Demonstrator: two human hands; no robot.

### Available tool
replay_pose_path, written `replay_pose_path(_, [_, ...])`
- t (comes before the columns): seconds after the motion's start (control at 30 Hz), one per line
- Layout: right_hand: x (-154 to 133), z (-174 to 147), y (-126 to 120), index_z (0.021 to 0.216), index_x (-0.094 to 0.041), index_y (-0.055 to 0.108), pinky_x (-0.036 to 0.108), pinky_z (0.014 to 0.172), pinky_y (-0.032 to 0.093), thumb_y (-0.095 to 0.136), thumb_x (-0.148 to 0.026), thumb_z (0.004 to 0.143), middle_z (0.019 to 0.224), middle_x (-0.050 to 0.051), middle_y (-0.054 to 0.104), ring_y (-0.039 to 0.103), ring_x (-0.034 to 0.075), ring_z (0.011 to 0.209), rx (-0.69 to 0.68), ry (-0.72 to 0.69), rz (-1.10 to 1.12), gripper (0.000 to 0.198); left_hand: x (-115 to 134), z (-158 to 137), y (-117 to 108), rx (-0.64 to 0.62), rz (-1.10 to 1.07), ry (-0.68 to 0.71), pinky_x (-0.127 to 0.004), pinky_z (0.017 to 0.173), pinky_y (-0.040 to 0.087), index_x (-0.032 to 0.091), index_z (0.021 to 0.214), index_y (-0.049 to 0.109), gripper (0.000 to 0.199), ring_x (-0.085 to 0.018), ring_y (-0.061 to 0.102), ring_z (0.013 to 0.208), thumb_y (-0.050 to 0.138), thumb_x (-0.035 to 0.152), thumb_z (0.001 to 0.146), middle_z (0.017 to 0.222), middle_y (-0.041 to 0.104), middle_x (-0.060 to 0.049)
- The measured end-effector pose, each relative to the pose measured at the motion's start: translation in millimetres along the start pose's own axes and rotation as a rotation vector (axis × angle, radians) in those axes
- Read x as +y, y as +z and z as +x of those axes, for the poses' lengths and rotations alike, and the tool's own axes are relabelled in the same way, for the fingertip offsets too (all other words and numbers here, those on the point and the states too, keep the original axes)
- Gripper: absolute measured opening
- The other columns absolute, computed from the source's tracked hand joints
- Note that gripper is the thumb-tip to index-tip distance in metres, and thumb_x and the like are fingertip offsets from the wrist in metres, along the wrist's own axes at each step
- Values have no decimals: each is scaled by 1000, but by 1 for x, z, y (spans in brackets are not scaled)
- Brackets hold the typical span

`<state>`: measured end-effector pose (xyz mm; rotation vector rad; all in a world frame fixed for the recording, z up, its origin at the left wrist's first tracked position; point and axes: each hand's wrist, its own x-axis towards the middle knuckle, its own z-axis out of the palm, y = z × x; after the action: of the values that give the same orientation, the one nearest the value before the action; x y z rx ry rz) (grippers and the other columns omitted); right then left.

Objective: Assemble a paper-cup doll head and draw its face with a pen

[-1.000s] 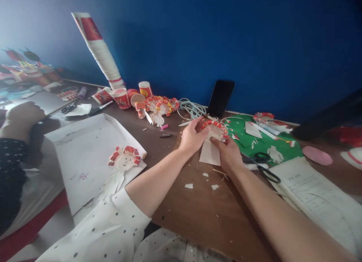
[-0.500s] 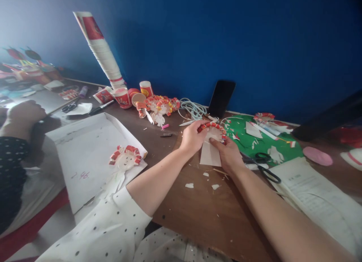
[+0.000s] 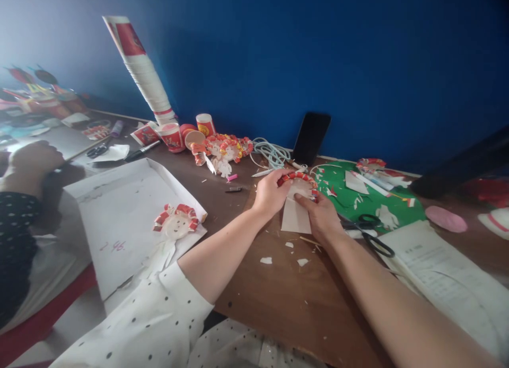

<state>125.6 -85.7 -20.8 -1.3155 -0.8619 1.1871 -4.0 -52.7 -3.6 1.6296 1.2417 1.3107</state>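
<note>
1. The red-rimmed paper piece (image 3: 300,187) was in my grip, just in front of the black phone (image 3: 312,139).
2. My left hand (image 3: 271,194) clasped its red rim; my right hand (image 3: 325,215) held its other side, thumb on top.
3. The coiled cable (image 3: 272,152) lay left of the phone, the green sheet (image 3: 377,200) right.
4. Well left of the phone lay the white tray (image 3: 115,211).

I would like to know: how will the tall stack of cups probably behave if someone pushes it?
The stack of cups would probably tip easily: it is tall, narrow and looks slanted. It should be light for its height, since the cups look like paper. It might also bend or come apart, as the close-packed rims suggest many nested cups.
</note>
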Motion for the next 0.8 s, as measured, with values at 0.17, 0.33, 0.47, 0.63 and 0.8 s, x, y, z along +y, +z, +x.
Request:
replay_pose_path(0.17, [0, 0, 1, 95, -19, 65, 36, 60, 54, 80, -37, 55, 74, 2, 71, 65, 21, 58, -7, 16, 35, 47, 2, 0, -1, -4, 3, -5, -27, 84, 47, 20, 104, 68, 24, -16, 63, 89, 58, 19, 82, 99, 71, -2])
replay_pose_path(0.33, [4, 2, -2, 96, -19, 64, 36, 61, 54, 79, -39, 58, 74, 2, 72, 65, 21, 60, -14, -4, 1, 45, 2, 0, -1, -20, -32, 10, -27, 87, 47, 19, 108, 66, 27, -16, 63, 94, 58, 18, 82, 104, 70, -4])
replay_pose_path(0.47, [3, 1, -2, 98, -20, 64, 35, 61, 53, 79, -38, 59, 77, 2, 72, 66, 20, 61, 24, -32, 20, 46, 0, -1, 1, -27, -83, -22, -29, 91, 46, 18, 127, 55, 50, -18, 62, 101, 65, 22, 78, 116, 66, -8])
replay_pose_path(0.63, [-2, -1, 0, 96, -20, 66, 36, 60, 54, 79, -37, 58, 76, 2, 72, 65, 21, 59, 59, 8, 30, 43, 0, -2, 2, -50, -44, -25, -32, 95, 45, 17, 131, 53, 53, -20, 60, 107, 64, 27, 80, 121, 64, -10])
replay_pose_path(0.8, [0, -1, -1, 96, -20, 66, 36, 60, 54, 79, -39, 59, 76, 3, 72, 66, 21, 60, 37, -10, -12, 44, 2, -3, 2, -33, -14, 19, -32, 97, 44, 18, 126, 57, 40, -20, 60, 109, 55, 23, 86, 121, 64, -9])
